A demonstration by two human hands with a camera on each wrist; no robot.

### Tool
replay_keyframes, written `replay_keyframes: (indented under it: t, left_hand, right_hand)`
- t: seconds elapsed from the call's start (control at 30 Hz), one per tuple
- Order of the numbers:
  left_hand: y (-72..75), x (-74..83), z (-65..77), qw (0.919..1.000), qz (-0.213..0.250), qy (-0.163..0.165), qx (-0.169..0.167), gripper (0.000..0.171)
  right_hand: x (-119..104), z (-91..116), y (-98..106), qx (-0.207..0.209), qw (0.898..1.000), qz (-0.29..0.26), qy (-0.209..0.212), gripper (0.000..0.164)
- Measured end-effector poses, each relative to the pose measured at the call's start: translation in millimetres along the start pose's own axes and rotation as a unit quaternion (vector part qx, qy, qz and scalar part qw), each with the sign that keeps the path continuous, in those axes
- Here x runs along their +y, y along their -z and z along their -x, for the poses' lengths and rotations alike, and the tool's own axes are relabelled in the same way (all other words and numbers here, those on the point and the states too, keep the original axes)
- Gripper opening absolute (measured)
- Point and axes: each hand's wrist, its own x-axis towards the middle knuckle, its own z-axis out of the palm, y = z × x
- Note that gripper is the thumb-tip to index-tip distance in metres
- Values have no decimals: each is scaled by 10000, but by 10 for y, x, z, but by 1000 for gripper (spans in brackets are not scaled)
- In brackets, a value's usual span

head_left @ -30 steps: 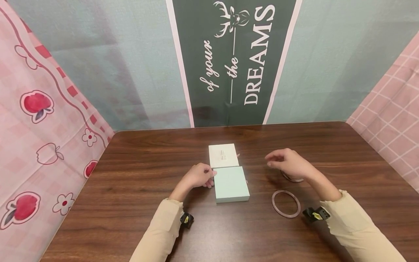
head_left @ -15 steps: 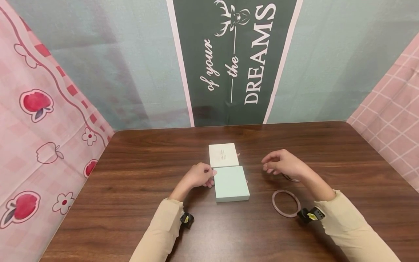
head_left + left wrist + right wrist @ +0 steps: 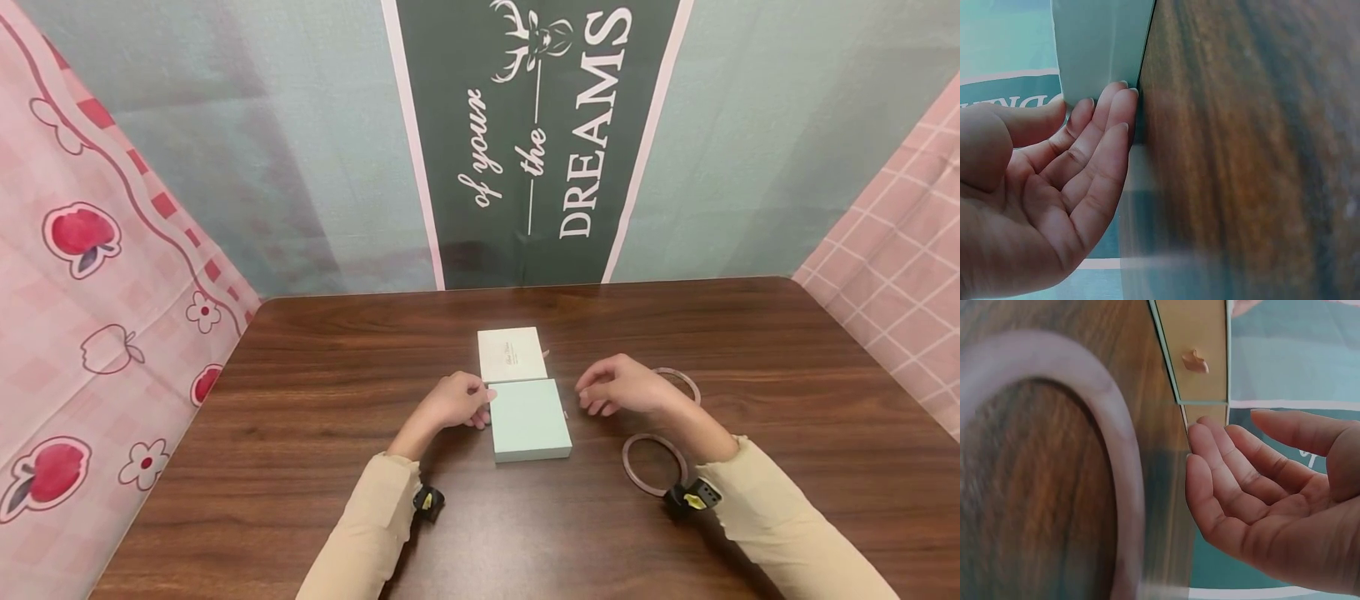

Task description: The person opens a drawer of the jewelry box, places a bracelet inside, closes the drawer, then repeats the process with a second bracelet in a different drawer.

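A mint-green drawer-style box (image 3: pixel 529 421) lies on the table, its tan drawer face (image 3: pixel 1210 337) and small pinkish ribbon tab (image 3: pixel 1195 362) turned to the right. My left hand (image 3: pixel 452 402) touches the box's left side, with the thumb at its top edge and the fingertips against the side wall. To the right of the box hovers my right hand (image 3: pixel 626 385), its fingers loosely bent with nothing in them. One pinkish ring-shaped bangle (image 3: pixel 652 437) lies below the right forearm. A second bangle (image 3: pixel 686 379) is partly hidden behind the right hand and wrist.
A white box (image 3: pixel 513 357) with small lettering sits directly behind the mint one, a ribbon tab also showing on its right. The brown wooden table (image 3: pixel 337 358) ends at a printed cloth backdrop (image 3: pixel 337 167), with pink patterned cloths at both sides.
My right hand has moved left and a little nearer, from over the far bangle towards the mint box's right side, uncovering more of that bangle. The left hand has stayed on the box.
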Motion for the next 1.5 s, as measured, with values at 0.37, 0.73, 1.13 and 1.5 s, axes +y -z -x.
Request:
replay_keyframes:
  t: [0.37, 0.73, 1.13, 1.5]
  left_hand:
    - [6, 15, 8, 10000, 23, 15, -7, 27]
    - [6, 7, 29, 10000, 69, -19, -22, 28]
    - [-8, 4, 17, 10000, 65, -10, -39, 28]
    - [-1, 10, 20, 9999, 84, 57, -30, 29]
  right_hand:
    - [-21, -35, -111, -70, 9994, -337, -77, 18]
    - [-29, -57, -182, -158, 9984, -524, -128, 15]
    - [-33, -72, -244, -221, 9963, -795, -240, 11]
    - [18, -109, -285, -288, 9964, -774, -213, 7]
